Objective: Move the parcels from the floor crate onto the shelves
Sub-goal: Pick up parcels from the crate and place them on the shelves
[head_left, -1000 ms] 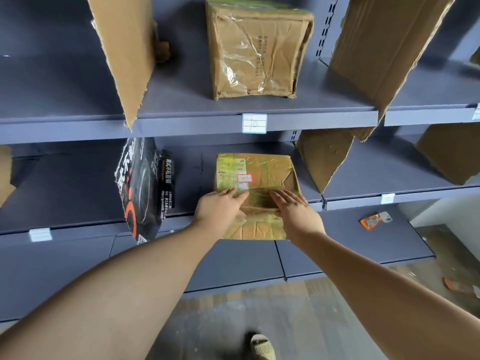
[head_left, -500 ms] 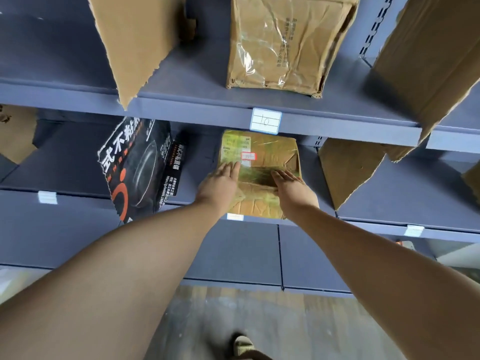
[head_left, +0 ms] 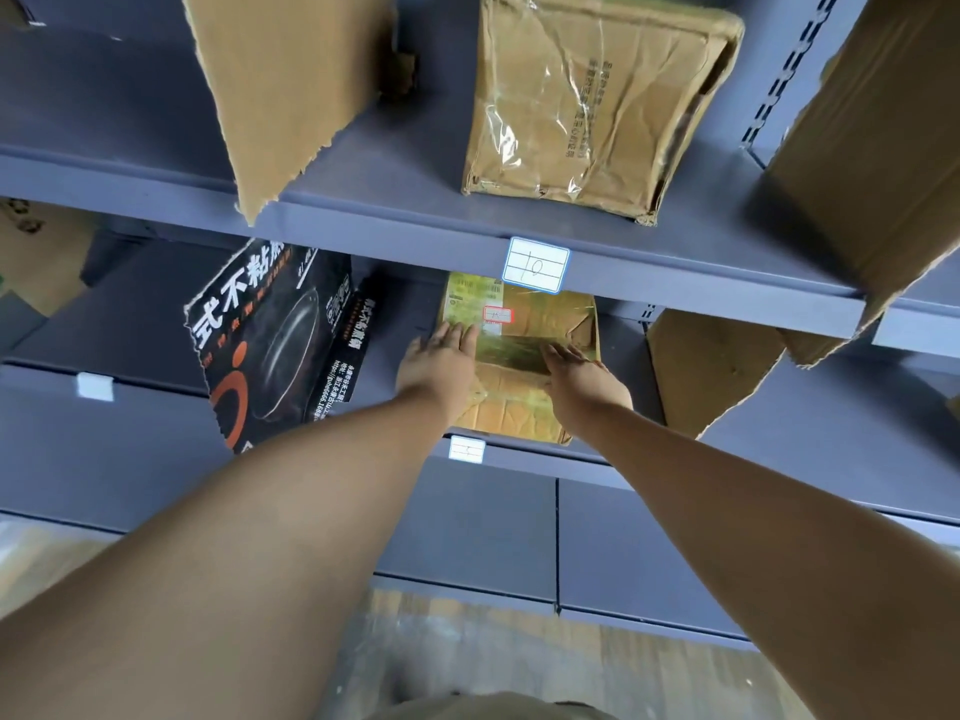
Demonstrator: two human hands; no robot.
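The parcel (head_left: 550,319) lies on the middle shelf (head_left: 810,407), between a black box (head_left: 270,345) and a cardboard divider (head_left: 706,371). The left hand (head_left: 439,363) and the right hand (head_left: 582,381) press flat on it with straight fingers and grip nothing. It looks light, with dented soft card and slippery tape, so it is better held by its two side edges.

The single head-worn camera looks forward and down, close to the blue shelves (head_left: 405,236).
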